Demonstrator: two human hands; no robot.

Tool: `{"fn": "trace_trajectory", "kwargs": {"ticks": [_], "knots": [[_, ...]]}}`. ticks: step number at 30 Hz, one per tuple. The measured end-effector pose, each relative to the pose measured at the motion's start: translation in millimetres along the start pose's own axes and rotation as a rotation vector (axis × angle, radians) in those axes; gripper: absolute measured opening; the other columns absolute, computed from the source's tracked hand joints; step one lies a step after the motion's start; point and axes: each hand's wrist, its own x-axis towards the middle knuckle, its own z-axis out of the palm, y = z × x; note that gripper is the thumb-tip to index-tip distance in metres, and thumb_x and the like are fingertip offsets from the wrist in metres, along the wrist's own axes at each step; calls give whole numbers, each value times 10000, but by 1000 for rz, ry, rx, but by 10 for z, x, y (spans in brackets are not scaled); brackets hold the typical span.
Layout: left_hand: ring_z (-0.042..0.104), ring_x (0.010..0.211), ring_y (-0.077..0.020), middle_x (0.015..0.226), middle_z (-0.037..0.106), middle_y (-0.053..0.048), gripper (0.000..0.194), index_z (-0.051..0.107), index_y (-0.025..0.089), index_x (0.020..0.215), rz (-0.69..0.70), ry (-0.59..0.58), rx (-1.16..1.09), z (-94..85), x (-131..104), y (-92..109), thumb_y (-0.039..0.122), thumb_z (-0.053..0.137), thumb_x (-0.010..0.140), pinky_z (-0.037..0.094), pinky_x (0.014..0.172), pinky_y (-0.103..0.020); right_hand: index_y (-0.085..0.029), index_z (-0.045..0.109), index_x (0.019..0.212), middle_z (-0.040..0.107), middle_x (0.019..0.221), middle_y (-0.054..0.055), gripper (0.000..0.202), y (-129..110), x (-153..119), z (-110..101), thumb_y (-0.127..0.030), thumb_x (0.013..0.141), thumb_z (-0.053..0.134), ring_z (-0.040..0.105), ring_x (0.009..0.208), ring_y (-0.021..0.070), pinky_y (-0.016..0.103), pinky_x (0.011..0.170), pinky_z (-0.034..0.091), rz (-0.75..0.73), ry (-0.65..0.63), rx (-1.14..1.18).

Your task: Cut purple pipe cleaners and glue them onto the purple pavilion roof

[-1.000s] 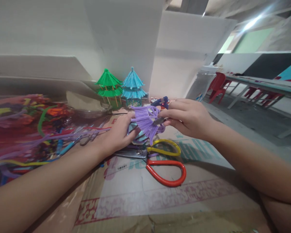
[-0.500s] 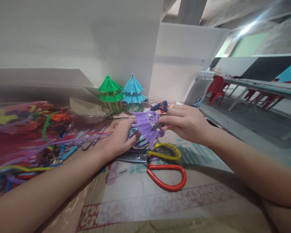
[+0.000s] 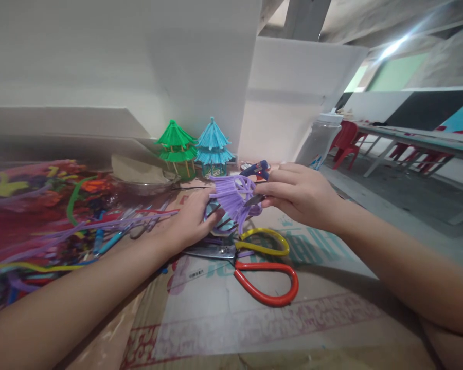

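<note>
A small pavilion model [image 3: 228,198] with a roof of purple pipe cleaners lies tipped on its side, its pale blue base and dark posts turned toward my left hand [image 3: 196,217]. The fingers of that hand are closed around the base and posts. My right hand [image 3: 299,196] pinches a small dark pointed metal tool [image 3: 256,199], whose tip touches the purple strands; most of it is hidden by my fingers. Just below the model lie large scissors [image 3: 268,285] with one yellow and one red handle, on printed cardboard [image 3: 231,329].
Behind stand a green pavilion model [image 3: 173,149] and a blue one [image 3: 213,146], with a blue glue gun [image 3: 256,169] to their right. A heap of coloured pipe cleaners [image 3: 42,216] fills the left. A clear bottle [image 3: 318,141] stands back right.
The dark tool's tip has shifted slightly on the purple strands as my right hand moved a little rightward. My left hand keeps its hold on the model.
</note>
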Motion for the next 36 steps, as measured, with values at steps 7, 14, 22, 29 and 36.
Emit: {"fn": "trace_trajectory", "kwargs": {"ticks": [7,14,22,29,36], "knots": [[569,1191,-325,1275,620,-166,457,538,158,1299,-15,-17,39,14,-14,-30,435,476,941,451,1028,-506,-182,721,1020,682,784,66,267,-13,5,1,-333,1004,501,616,792,196,325,725,445,3,-20,-8],[543,1242,-302,1330,589,-165,435,542,156,1313,1,-27,-30,2,9,4,376,504,940,416,1081,-484,-178,721,1021,672,777,61,306,-84,20,1,-363,1013,476,574,744,194,321,687,408,-50,-58,-52],[546,1227,-327,1306,596,-178,439,553,155,1292,-14,-18,-20,9,1,11,402,503,932,422,1065,-512,-170,720,1016,664,766,62,303,-106,19,17,-366,1009,489,580,753,194,322,689,415,-21,-56,-45],[554,1216,-310,1314,595,-150,409,551,178,1290,-6,-34,-13,-5,12,20,375,508,934,426,1069,-501,-182,732,996,661,754,48,264,-125,16,40,-350,996,528,584,749,181,316,690,415,-11,-41,-29],[551,1228,-333,1318,597,-169,445,560,156,1293,-21,-21,-20,5,3,16,407,493,931,423,1070,-514,-174,699,1072,668,798,69,293,-54,27,-44,-375,1006,496,596,740,187,318,676,436,41,9,25]]}}
